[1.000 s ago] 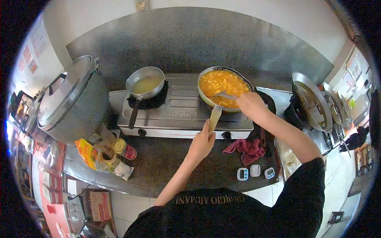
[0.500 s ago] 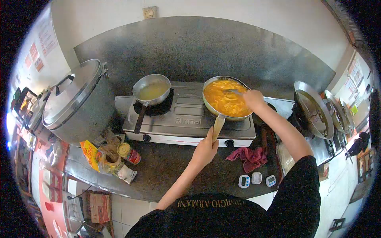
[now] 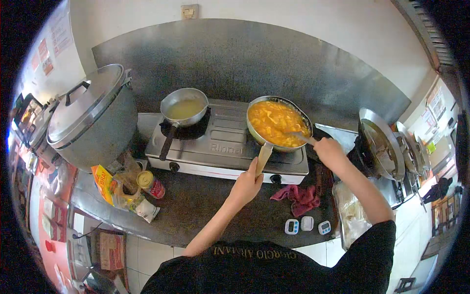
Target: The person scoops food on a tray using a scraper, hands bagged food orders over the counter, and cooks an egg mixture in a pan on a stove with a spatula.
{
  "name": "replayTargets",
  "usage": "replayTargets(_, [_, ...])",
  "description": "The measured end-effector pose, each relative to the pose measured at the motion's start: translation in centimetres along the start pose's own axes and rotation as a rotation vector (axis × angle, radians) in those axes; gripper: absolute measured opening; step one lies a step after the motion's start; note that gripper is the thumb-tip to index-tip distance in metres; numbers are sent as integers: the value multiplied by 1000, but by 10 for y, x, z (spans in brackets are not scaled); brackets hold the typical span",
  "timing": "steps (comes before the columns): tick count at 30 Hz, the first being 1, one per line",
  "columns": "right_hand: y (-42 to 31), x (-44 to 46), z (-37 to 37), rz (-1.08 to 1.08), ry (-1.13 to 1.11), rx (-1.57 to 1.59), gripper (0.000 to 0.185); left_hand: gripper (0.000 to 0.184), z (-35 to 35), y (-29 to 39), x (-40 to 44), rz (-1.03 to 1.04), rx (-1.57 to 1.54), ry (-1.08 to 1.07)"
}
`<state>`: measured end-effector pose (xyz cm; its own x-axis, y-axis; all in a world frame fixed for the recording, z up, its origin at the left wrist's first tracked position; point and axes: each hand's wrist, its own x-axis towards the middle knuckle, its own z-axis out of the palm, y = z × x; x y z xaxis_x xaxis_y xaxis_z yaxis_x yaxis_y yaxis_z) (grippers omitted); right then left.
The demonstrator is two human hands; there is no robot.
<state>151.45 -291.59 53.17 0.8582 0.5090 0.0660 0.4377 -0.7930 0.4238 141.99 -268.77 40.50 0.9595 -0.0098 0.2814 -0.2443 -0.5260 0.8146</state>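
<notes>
My left hand (image 3: 247,185) is closed around the pale handle (image 3: 263,158) of a pan (image 3: 252,130) on the right burner. Orange sauce with pale pieces (image 3: 275,120) fills this pan. Closed on a grey utensil (image 3: 302,137), my right hand (image 3: 330,151) is just past the pan's right edge, and the utensil's tip rests in the sauce at the lower right. On the left burner stands a smaller saucepan (image 3: 172,116) holding yellowish liquid, its dark handle pointing toward me.
A large lidded pot (image 3: 100,128) stands left of the stove (image 3: 227,164). Nearer are a yellow packet (image 3: 103,182) and a can (image 3: 155,188). A red cloth (image 3: 299,198) and small white timers (image 3: 292,226) lie at the front right. Woks (image 3: 379,147) stand farther right.
My right hand has moved down and to the right, bringing the utensil from the middle of the sauce to its lower right part. My left hand keeps its hold. The view has shifted slightly.
</notes>
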Motion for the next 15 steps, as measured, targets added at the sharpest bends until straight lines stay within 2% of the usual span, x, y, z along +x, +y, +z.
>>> replayTargets(2, [-14,-4,-10,-48,-17,7,23,53,-2,2,0,-19,-18,-9])
replayTargets(3, [-18,-5,-6,-85,75,28,20,53,-2,3,0,-41,-36,-24])
replayTargets(6, [-39,2,-8,-114,125,2,17,53,-1,2,0,-30,-24,-9])
replayTargets(8, [-50,14,-4,-96,129,-5,17,53,0,0,1,-31,-31,-13])
replayTargets(10, [-59,26,-7,-66,261,6,16,53,0,1,1,-32,-37,-16])
replayTargets(15, [-71,67,15,22,227,-1,17,54,0,0,0,-35,-28,-23])
